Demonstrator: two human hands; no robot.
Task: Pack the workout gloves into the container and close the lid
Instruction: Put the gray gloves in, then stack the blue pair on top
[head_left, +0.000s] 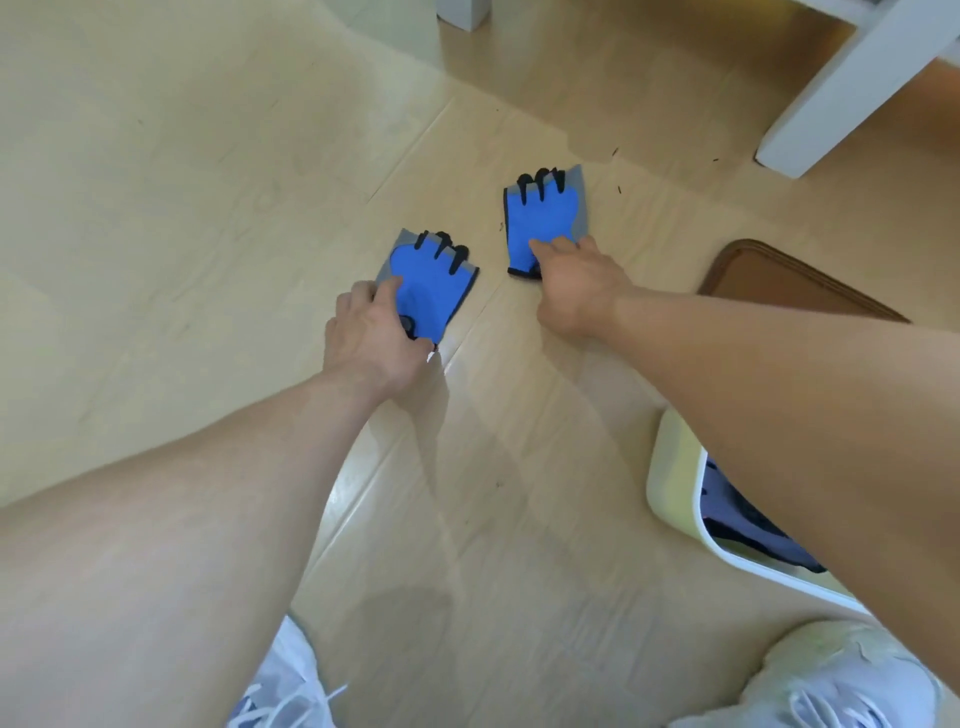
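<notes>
Here two blue gloves (left (427, 291), right (543, 221)) lie apart on the wooden floor (208, 208), the left hand (371, 340) and right hand (576, 291) each pinching one.

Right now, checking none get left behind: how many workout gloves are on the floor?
2. One glove lies under the left hand, the other glove under the right hand. The container may hide more.

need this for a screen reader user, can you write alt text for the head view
Two bare hands reach down to two blue fingerless workout gloves lying apart on a pale wood floor: left hand on the near glove, right hand on the far glove. An open container sits at right.
</notes>
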